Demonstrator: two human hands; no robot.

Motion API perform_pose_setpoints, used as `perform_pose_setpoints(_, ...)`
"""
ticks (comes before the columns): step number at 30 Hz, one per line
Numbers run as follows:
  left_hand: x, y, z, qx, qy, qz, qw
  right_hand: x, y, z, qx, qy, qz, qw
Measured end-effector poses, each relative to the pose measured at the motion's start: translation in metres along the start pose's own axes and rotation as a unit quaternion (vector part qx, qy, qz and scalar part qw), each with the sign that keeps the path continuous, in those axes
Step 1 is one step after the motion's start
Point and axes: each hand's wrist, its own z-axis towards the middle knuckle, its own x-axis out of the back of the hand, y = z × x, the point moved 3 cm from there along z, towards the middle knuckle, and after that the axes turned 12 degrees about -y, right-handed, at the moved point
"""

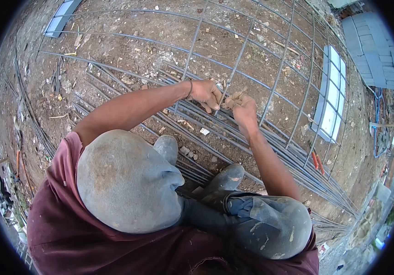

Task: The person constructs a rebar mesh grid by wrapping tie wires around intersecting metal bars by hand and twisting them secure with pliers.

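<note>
My left hand (206,95) and right hand (244,110) are just beside each other, fingers bent, at the near edge of a metal grid (234,69) (I can't tell if they squeeze anything). The grid is made of thin, grey bars that cross to make big squares. It is in front of me, over the dirt (114,23). Some bars run left to right, and others point away from me.

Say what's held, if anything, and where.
Can't tell: left hand and right hand are at the near end of a mesh bar, any grip unclear.
</note>
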Motion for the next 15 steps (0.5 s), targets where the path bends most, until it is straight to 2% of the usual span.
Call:
perform_pose_setpoints(2, -0.006, 0.005, -0.002, -0.001, 0.037, 0.008, 0.999, 0.0, 0.002, 0.002, 0.007, -0.003, -0.01, 1.0)
perform_pose_setpoints(4, -0.008, 0.009, -0.003, 0.012, 0.064, 0.084, 0.994, 0.003, 0.0, 0.001, 0.014, -0.005, -0.019, 1.0)
perform_pose_setpoints(6, -0.007, 0.013, -0.004, 0.022, 0.069, 0.086, 0.994, 0.003, -0.019, -0.006, 0.026, -0.005, -0.169, 0.985)
perform_pose_setpoints(10, -0.005, 0.006, 0.003, 0.033, 0.065, 0.061, 0.995, 0.012, -0.009, 0.004, 0.02, 0.014, -0.128, 0.991)
perform_pose_setpoints(12, -0.005, 0.003, 0.005, 0.029, 0.063, 0.055, 0.996, 0.012, -0.006, 0.0, -0.061, 0.035, -0.075, 0.995)
perform_pose_setpoints(13, -0.005, 0.002, 0.006, 0.025, 0.064, 0.047, 0.997, 0.013, -0.008, -0.002, -0.061, 0.036, -0.076, 0.995)
perform_pose_setpoints(15, -0.005, 0.006, 0.004, 0.029, 0.065, 0.049, 0.996, 0.012, -0.027, -0.006, 0.004, 0.029, -0.259, 0.965)
